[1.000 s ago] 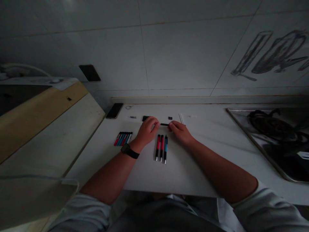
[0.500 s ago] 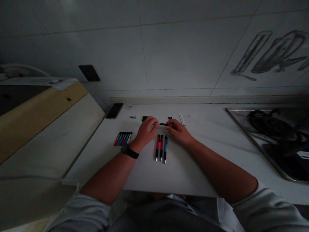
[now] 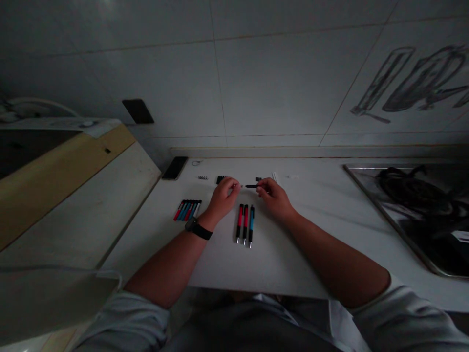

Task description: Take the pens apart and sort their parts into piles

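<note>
My right hand [image 3: 275, 198] is closed in a pinch on a short black pen part [image 3: 251, 186], which points left toward my other hand. My left hand [image 3: 224, 195] is closed too, its thumb and fingertips pressed on something tiny and pale that is too small to name. A narrow gap separates the two. Below my hands lie three whole pens, two red pens [image 3: 245, 222] and one blue pen [image 3: 251, 225], tips toward me. Left of my wrist is a row of red, blue and white pen barrels [image 3: 187, 210].
Behind my hands lie small springs [image 3: 202, 178], black pen parts [image 3: 220, 179], small dark pieces [image 3: 258, 179] and thin white sticks [image 3: 274, 176]. A phone [image 3: 175, 168] rests at the back left. A gas stove [image 3: 410, 195] is at the right, a large board-sided box [image 3: 110, 195] at the left.
My right hand has drawn slightly to the right with the black pen part, opening a gap from my left fingertips. My left hand has hardly moved.
</note>
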Tool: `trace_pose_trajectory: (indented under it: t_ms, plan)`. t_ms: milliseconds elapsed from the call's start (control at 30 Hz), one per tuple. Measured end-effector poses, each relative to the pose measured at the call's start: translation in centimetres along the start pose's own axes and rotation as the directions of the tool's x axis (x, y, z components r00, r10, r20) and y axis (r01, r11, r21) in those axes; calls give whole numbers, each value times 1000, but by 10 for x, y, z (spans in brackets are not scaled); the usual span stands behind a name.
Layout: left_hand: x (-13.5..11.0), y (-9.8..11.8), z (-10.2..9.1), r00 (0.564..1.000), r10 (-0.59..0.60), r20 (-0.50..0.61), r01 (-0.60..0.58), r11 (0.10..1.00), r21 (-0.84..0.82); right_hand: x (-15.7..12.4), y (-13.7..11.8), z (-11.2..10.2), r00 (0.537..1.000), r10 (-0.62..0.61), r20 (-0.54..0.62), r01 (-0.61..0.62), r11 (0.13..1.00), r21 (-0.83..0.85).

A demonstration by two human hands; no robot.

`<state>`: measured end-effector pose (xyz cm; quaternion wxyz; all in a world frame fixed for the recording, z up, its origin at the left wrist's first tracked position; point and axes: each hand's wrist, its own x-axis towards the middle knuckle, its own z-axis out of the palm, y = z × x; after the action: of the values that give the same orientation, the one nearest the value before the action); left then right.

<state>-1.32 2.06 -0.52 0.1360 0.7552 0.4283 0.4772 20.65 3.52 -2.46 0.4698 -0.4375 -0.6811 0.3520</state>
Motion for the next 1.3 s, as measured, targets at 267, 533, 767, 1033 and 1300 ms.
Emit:
trace_pose_trajectory:
  t_ms: [267, 533, 767, 1033, 1300]
  plan:
    - [6, -3, -21, 987, -23, -159, 31, 998, 46, 2, 10, 0, 999, 3, -32, -2, 1000, 29]
    - [34, -26, -101, 966, -124, -229, 203, 910, 362, 1, 8, 3, 1000, -7, 9, 7, 1000, 21]
    - [34, -57, -136, 956, -263, 131, 77, 654, 753, 3, 11, 0, 1000, 7, -17, -6, 1000, 15]
    - [33, -87, -136, 865, -454, 212, 56, 508, 860, 3, 13, 1, 1000, 2, -6, -2, 1000, -15]
    - [32, -100, -121, 820, -495, 287, -24, 471, 882, 4, 15, 0, 1000, 15, 13, -15, 1000, -21]
